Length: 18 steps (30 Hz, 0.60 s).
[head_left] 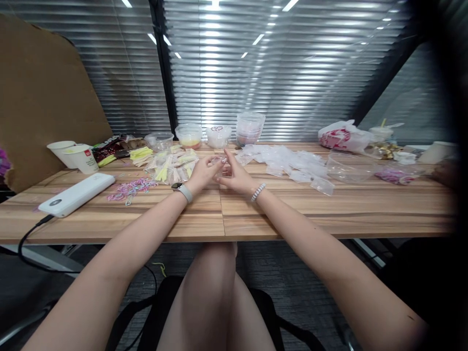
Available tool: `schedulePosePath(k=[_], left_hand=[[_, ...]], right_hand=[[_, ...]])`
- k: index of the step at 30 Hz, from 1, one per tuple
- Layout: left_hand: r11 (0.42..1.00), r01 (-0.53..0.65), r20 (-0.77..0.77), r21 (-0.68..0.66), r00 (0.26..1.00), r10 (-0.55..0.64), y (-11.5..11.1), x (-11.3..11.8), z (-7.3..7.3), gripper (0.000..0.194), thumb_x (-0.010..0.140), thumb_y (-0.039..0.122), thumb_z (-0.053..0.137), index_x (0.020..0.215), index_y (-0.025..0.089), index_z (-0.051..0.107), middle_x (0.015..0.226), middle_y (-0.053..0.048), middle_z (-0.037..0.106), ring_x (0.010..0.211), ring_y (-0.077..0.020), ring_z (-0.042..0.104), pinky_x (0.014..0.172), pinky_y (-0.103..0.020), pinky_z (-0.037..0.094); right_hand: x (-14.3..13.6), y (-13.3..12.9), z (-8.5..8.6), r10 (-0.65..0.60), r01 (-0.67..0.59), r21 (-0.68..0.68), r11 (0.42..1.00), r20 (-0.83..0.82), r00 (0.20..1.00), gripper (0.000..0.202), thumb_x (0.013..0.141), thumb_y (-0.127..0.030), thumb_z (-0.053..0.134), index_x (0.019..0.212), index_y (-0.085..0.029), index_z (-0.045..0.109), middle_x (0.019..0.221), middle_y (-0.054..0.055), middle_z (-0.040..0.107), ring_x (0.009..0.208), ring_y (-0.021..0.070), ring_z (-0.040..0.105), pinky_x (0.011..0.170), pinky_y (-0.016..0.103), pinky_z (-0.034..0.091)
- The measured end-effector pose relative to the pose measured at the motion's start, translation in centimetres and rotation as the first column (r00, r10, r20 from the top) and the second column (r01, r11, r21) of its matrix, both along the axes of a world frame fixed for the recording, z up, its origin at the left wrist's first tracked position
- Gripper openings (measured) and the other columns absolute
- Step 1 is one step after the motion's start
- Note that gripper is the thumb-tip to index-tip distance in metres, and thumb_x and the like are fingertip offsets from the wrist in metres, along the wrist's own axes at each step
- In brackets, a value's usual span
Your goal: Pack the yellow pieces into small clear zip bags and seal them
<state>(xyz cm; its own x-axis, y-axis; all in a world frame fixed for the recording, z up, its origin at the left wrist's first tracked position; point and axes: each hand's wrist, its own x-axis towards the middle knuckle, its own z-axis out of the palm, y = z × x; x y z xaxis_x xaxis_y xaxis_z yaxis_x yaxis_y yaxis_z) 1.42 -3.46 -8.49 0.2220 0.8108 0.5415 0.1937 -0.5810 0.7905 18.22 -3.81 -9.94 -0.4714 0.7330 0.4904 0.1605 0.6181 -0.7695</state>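
Above the middle of the table, my left hand (203, 172) and my right hand (237, 177) meet with fingers curled in. Between their fingertips is a small clear plastic bag (220, 166), partly hidden by the fingers. Just left of my left hand lies a pile of filled clear bags (171, 165) with yellow and cream strips inside. To the right of my right hand, flat clear bags (288, 163) are spread in a loose heap. Small pink, purple and pale green pieces (133, 189) lie scattered on the left, too small to name surely.
Clear tubs (188, 136) and a stack of clear cups (250, 127) line the back edge. A white power bank (77, 194) with a black cable and paper cups (81, 158) stand left. At right are a plastic carrier bag (343, 136) and a clear container (350, 166).
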Motion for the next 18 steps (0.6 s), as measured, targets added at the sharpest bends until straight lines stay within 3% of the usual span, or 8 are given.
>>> schedulePosePath(k=[4, 8, 11, 13, 15, 18], left_hand=[[0.999, 0.011, 0.045, 0.031, 0.999, -0.012, 0.4, -0.2, 0.1, 0.044, 0.091, 0.052, 0.059, 0.105, 0.012, 0.069, 0.11, -0.012, 0.07, 0.105, -0.0239, 0.064, 0.094, -0.033, 0.047], [1.0, 0.024, 0.098, 0.008, 0.995, -0.025, 0.6, -0.4, 0.1, 0.045, 0.091, 0.055, 0.058, 0.098, 0.012, 0.069, 0.104, -0.011, 0.071, 0.098, -0.0208, 0.063, 0.089, -0.03, 0.047], [0.999, -0.035, 0.13, 0.003, 0.991, 0.034, 1.0, -0.5, -0.2, 0.048, 0.09, 0.06, 0.056, 0.089, 0.013, 0.066, 0.09, -0.007, 0.068, 0.087, -0.0174, 0.061, 0.081, -0.027, 0.046], [0.997, -0.071, 0.157, -0.026, 0.985, 0.075, 1.3, -0.6, -0.4, 0.052, 0.089, 0.064, 0.054, 0.083, 0.014, 0.064, 0.083, -0.005, 0.065, 0.081, -0.016, 0.059, 0.077, -0.027, 0.046], [0.993, -0.062, 0.217, -0.101, 0.973, 0.082, 1.6, -0.6, -0.6, 0.054, 0.087, 0.068, 0.054, 0.08, 0.015, 0.061, 0.08, -0.005, 0.063, 0.079, -0.0157, 0.059, 0.075, -0.027, 0.047], [0.975, -0.011, 0.332, -0.222, 0.939, 0.086, 1.8, -0.6, -0.7, 0.056, 0.084, 0.071, 0.057, 0.08, 0.016, 0.057, 0.082, -0.005, 0.062, 0.08, -0.015, 0.061, 0.077, -0.027, 0.049]], right_hand=[[-0.1, 0.2, -0.4, -0.034, 0.035, -0.027, 0.999, 0.07, 0.997, 0.11, 0.079, -0.034, 0.073, 0.16, -0.03, -0.002, 0.16, 0.013, 0.024, 0.102, 0.0216, 0.064, 0.087, 0.038, 0.057], [0.0, 0.6, -0.8, -0.159, 0.145, 0.089, 0.985, 0.181, 0.971, 0.096, 0.087, -0.038, 0.065, 0.161, -0.024, 0.005, 0.149, 0.016, 0.043, 0.096, 0.0218, 0.065, 0.087, 0.04, 0.054], [0.1, 0.6, -0.5, -0.321, 0.258, 0.24, 0.936, 0.274, 0.907, 0.067, 0.093, -0.042, 0.057, 0.151, -0.016, 0.037, 0.132, 0.016, 0.059, 0.095, 0.0232, 0.065, 0.088, 0.038, 0.05], [0.2, 0.3, -0.1, -0.408, 0.28, 0.354, 0.892, 0.366, 0.836, 0.042, 0.098, -0.043, 0.05, 0.125, -0.014, 0.061, 0.114, 0.014, 0.067, 0.094, 0.0237, 0.064, 0.086, 0.036, 0.047], [0.2, -0.1, 0.3, -0.477, 0.266, 0.456, 0.849, 0.446, 0.757, 0.038, 0.102, -0.042, 0.042, 0.102, -0.015, 0.069, 0.1, 0.012, 0.07, 0.091, 0.0233, 0.063, 0.082, 0.034, 0.043], [0.0, -0.6, 0.7, -0.566, 0.264, 0.562, 0.784, 0.472, 0.676, 0.04, 0.104, -0.038, 0.038, 0.096, -0.016, 0.07, 0.097, 0.01, 0.071, 0.088, 0.0224, 0.062, 0.078, 0.033, 0.039]])
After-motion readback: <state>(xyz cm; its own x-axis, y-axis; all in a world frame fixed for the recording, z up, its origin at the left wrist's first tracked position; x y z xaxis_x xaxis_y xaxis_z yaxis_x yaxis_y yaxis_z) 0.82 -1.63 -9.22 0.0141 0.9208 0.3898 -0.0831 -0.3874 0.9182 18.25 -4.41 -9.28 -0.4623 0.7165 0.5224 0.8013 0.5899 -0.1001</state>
